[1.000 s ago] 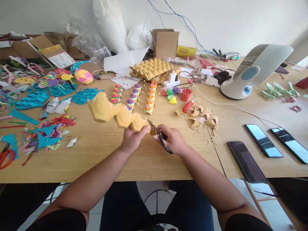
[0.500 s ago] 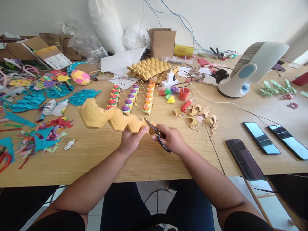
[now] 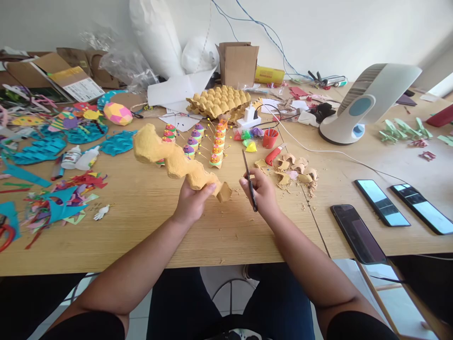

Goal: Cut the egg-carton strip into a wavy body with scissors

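Observation:
My left hand (image 3: 191, 202) grips a yellow-brown strip of egg carton (image 3: 177, 160) from below, near its right end. The strip slants down to the right, and a flap (image 3: 224, 192) hangs at that end. In my right hand (image 3: 264, 191) is a pair of dark scissors (image 3: 250, 182), blades pointing up and away, apart from the strip. Behind the strip stand painted egg-carton caterpillars with pin feelers: a red one (image 3: 170, 133), a purple one (image 3: 193, 140) and an orange one (image 3: 217, 144). The strip partly hides the red one.
Carton scraps (image 3: 299, 167) lie right of my right hand, beside a red cutter (image 3: 274, 155) and red cup (image 3: 270, 138). Whole egg trays (image 3: 218, 100) sit behind. A fan (image 3: 357, 104) and several phones (image 3: 380, 202) are rightward; paper scraps (image 3: 63, 200) lie left.
The scissors have left the strip's right end and moved right, turning upward. My left hand has tilted the strip, its left end now higher and further right.

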`<state>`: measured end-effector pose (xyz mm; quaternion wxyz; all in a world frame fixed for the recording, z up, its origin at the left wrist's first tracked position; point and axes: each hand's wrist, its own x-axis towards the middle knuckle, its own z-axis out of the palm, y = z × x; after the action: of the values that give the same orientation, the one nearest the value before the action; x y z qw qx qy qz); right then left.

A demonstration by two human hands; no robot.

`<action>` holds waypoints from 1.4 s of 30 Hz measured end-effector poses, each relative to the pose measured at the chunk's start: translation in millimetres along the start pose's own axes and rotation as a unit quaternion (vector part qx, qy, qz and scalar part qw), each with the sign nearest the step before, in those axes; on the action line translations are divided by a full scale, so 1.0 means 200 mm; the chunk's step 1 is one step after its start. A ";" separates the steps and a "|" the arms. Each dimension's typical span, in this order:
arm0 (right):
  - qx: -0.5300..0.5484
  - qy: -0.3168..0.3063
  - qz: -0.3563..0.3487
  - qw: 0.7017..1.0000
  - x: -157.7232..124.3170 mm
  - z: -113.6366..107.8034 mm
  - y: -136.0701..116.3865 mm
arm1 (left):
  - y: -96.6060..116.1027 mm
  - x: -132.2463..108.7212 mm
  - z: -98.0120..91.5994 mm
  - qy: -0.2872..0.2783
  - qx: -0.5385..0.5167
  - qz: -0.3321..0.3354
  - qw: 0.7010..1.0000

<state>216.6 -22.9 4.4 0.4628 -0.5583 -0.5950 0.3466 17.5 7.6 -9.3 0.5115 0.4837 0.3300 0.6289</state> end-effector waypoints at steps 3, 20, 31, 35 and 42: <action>0.065 -0.012 0.019 0.998 0.01 0.00 -0.01 | 0.02 0.01 0.02 -0.003 -0.063 -0.072 0.995; -0.223 -0.131 -0.197 0.946 0.02 0.01 0.03 | 0.12 0.05 0.00 -0.009 -0.177 -0.317 0.932; -0.223 -0.137 -0.247 0.933 0.03 0.00 0.03 | 0.16 0.08 -0.05 -0.085 -0.245 -0.340 0.904; -0.221 -0.124 -0.235 0.938 0.03 -0.01 0.03 | 0.18 0.09 -0.06 -0.087 -0.268 -0.344 0.896; -0.235 -0.121 -0.258 0.929 0.03 -0.01 0.03 | 0.11 0.11 -0.06 -0.052 -0.275 -0.353 0.893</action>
<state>219.7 -16.7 0.5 0.3157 -0.4322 -0.8346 0.1304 -2.1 24.4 13.7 0.8290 0.2069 0.2656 0.4466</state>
